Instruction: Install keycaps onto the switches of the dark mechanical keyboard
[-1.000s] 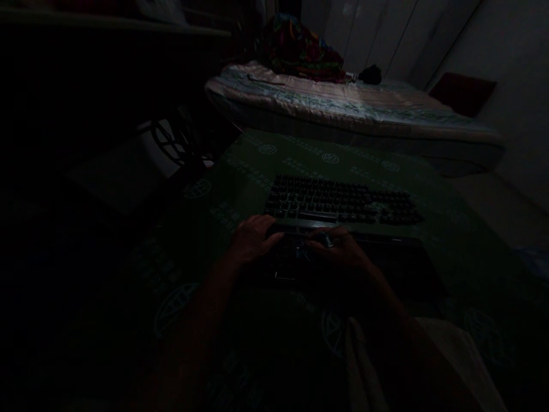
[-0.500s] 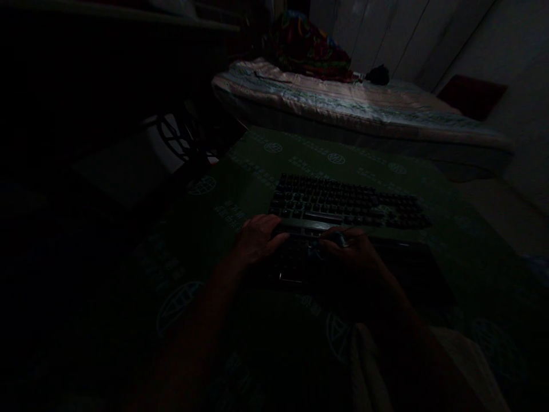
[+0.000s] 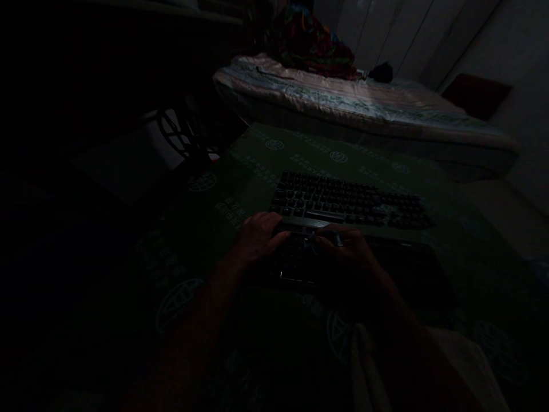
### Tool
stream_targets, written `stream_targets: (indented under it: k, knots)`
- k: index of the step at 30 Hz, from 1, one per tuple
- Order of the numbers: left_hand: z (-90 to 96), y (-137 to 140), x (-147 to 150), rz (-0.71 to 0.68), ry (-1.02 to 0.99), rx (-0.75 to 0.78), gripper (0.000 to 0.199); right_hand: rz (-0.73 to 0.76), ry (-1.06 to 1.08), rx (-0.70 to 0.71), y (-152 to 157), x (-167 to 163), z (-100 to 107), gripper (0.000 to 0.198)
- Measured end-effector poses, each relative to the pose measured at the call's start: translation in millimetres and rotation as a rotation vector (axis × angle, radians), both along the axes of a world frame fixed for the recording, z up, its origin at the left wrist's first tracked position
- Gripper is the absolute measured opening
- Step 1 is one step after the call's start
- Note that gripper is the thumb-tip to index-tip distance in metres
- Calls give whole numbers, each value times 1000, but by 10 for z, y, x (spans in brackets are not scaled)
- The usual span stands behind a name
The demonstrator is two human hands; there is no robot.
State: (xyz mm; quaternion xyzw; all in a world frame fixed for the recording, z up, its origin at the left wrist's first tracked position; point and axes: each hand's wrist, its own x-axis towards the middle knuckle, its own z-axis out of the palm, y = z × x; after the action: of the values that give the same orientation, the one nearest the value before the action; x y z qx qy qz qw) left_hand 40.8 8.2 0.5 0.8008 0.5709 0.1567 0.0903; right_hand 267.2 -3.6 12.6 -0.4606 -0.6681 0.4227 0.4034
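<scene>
Two hands, one base, little light

One bed (image 3: 343,97) stands past the far edge of one green board (image 3: 364,153). Mid-board lies one black base (image 3: 414,269), likely light, stiff, slick plastic, best held by its ends. Keys (image 3: 351,200), too dim to count, lie towards the far edge, one a long bar (image 3: 325,216). The left hand (image 3: 257,234) rests on the base's left end, grip unclear; the right hand (image 3: 345,243) appears to pinch one grey scrap (image 3: 337,238), fingers nearly closed

Your bare forearms (image 3: 218,294) slanted forward and inward in dimness; your bare left hand (image 3: 257,236) lay palm down, thumb (image 3: 281,238) pointing inward, while your bare right hand (image 3: 346,245) was curled inward.
</scene>
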Motion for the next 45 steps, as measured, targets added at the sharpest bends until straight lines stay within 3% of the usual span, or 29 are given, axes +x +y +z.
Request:
stream_targets:
  k: [9, 15, 19, 32, 38, 45]
  knots:
    - [-20, 3, -29, -32, -6, 31, 29, -75, -47, -64, -15, 70, 90, 19]
    - [-1, -8, -5, -3, 8, 5, 30, -38, -50, -91, -8, 83, 68, 19]
    - [-10, -6, -7, -13, 15, 16, 30, -108, -21, -62, 3, 80, 59, 19]
    - [-10, -8, -13, -13, 2, 13, 30, -70, -62, 24, 30, 29, 16, 19]
    - [-22, -2, -10, -21, -6, 35, 27, -166, -67, -42, 26, 54, 54, 21]
    - [23, -6, 1, -5, 9, -10, 29, -164, -63, -38, 23, 67, 57, 22]
